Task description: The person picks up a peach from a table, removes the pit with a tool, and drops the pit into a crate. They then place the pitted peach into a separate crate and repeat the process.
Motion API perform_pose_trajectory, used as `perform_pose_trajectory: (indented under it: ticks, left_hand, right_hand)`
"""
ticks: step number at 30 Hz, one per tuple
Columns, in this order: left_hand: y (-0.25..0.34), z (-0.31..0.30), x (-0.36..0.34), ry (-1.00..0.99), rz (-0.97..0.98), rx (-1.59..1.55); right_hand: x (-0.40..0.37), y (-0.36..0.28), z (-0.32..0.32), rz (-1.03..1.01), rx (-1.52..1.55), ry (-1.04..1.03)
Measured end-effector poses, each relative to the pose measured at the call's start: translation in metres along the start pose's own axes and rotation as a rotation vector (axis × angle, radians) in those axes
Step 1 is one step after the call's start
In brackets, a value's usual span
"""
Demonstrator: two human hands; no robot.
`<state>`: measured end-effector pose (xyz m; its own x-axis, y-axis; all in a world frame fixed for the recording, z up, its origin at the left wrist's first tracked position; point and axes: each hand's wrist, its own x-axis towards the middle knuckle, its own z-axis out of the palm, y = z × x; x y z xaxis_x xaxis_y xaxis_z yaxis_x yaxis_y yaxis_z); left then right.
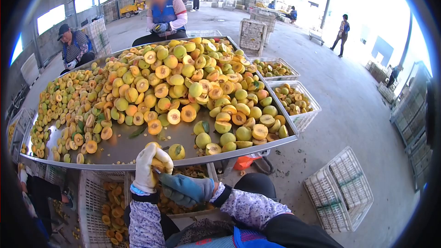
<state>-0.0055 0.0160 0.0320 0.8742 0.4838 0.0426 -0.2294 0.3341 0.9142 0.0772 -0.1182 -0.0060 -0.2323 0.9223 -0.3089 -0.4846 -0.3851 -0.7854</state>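
Observation:
My left hand (149, 167), in a white glove, is closed around an apricot (161, 161) at the near edge of the metal table (119, 149). My right hand (186, 189), in a blue-grey glove, is curled just below and meets the left one; what its fingers hold is hidden. A large heap of green-yellow apricots (177, 80), many halved with orange flesh showing, covers the table. One apricot (176, 151) lies close to my left hand. Beneath my hands stand white crates (92, 202) with apricot halves (114, 202) inside.
More crates of apricots (294, 98) stand along the table's right side. A pair of crates (340, 190) sits on the floor at right, and an orange bag (245, 161) lies under the table. Co-workers sit across the table (163, 16) and at left (76, 48).

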Motion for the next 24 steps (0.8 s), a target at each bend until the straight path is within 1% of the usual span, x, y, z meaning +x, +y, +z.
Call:
perform_pose_trajectory:
  ticks: [1,2,4,5,6,7,8,9,11,12,13,15,18,19,20,21,22,23,24]
  left_hand:
    - [-0.006,0.001,-0.002,-0.032,0.020,-0.149]
    - [-0.009,0.001,-0.002,-0.064,0.041,-0.298]
    - [-0.011,-0.002,0.005,0.037,0.065,-0.506]
    - [-0.010,-0.004,0.008,0.089,0.075,-0.609]
    - [-0.002,-0.011,0.007,0.264,0.088,-0.604]
    - [0.006,-0.023,0.003,0.313,0.127,-0.561]
    - [0.013,-0.038,-0.005,0.386,0.202,-0.428]
    - [0.026,-0.049,-0.018,0.464,0.238,-0.278]
    - [0.053,-0.069,-0.052,0.682,0.259,0.060]
    - [0.064,-0.091,-0.068,0.720,0.210,0.170]
    - [0.074,-0.116,-0.078,0.828,0.105,0.285]
    - [0.075,-0.150,-0.092,1.005,0.006,0.969]
    - [0.056,-0.166,-0.074,0.955,0.344,1.356]
    - [0.060,-0.120,-0.056,0.820,0.278,1.158]
    - [0.045,-0.108,-0.031,0.657,0.326,1.043]
    - [0.040,-0.073,-0.012,0.516,0.292,1.092]
    - [0.027,-0.058,0.008,0.424,0.242,1.184]
    - [0.025,-0.039,0.027,0.331,0.113,1.304]
    - [0.015,-0.034,0.048,0.281,0.048,1.360]
  right_hand:
    - [-0.001,0.000,-0.002,0.041,0.134,-0.137]
    - [-0.001,-0.003,0.000,0.035,0.096,-0.116]
    - [-0.002,-0.005,0.004,0.025,0.024,-0.074]
    - [0.005,0.006,-0.001,-0.043,-0.168,0.027]
    - [0.016,0.024,-0.012,-0.109,-0.358,0.130]
    - [0.016,0.025,-0.010,-0.175,-0.551,0.235]
    - [0.005,0.023,-0.012,-0.235,-0.904,0.332]
    - [-0.005,0.021,-0.011,-0.146,-1.056,0.375]
    - [-0.018,0.019,-0.011,0.037,-1.355,0.455]
    - [-0.019,0.022,-0.017,-0.005,-1.374,0.490]
    - [-0.021,0.017,-0.016,-0.024,-1.320,0.508]
    - [-0.027,0.003,-0.012,-0.056,-1.213,0.537]
    - [-0.019,0.013,-0.014,-0.262,-1.236,0.634]
    - [-0.017,0.015,-0.014,-0.275,-1.222,0.618]
    - [-0.016,0.016,-0.016,-0.285,-1.210,0.604]
    - [-0.015,0.017,-0.016,-0.295,-1.198,0.591]
    - [-0.013,0.018,-0.017,-0.285,-1.215,0.566]
    - [-0.013,0.019,-0.019,-0.272,-1.231,0.554]
    - [-0.016,0.018,-0.023,-0.253,-1.246,0.550]
